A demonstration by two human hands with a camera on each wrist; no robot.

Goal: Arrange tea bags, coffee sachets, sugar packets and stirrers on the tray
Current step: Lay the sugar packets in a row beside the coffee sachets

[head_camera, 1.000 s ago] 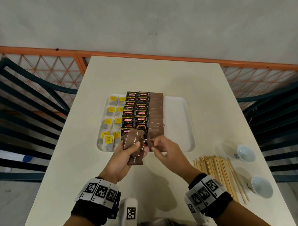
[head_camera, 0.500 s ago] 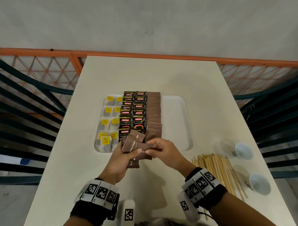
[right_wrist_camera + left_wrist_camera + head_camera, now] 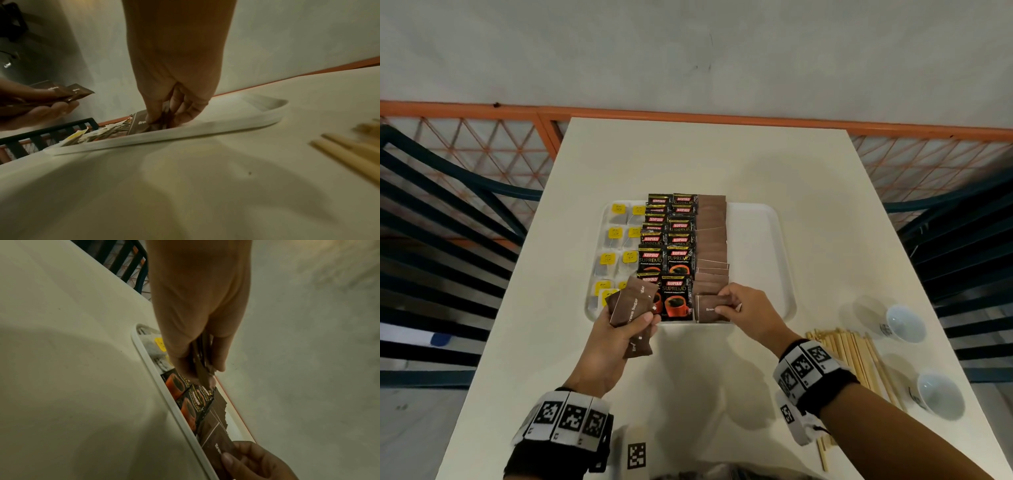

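Note:
A white tray (image 3: 760, 246) holds yellow-tagged tea bags (image 3: 616, 233) at its left, black coffee sachets (image 3: 674, 240) in the middle and a column of brown sugar packets (image 3: 711, 236) beside them. My left hand (image 3: 616, 332) grips a fanned stack of brown sugar packets (image 3: 633, 305) over the tray's near left corner. My right hand (image 3: 746, 311) pinches one brown sugar packet (image 3: 709, 310) at the near end of the sugar column, down on the tray (image 3: 205, 129). Wooden stirrers (image 3: 856, 356) lie on the table to the right.
Two small white cups (image 3: 905, 323) (image 3: 940, 394) stand at the table's right edge beyond the stirrers. The tray's right third is bare. Dark slatted chairs (image 3: 448, 240) flank the white table (image 3: 705, 161), with an orange railing (image 3: 482, 113) behind.
My right hand took one sugar packet from the stack in my left hand and carried it right and forward onto the tray's near end. My left hand stayed holding the stack.

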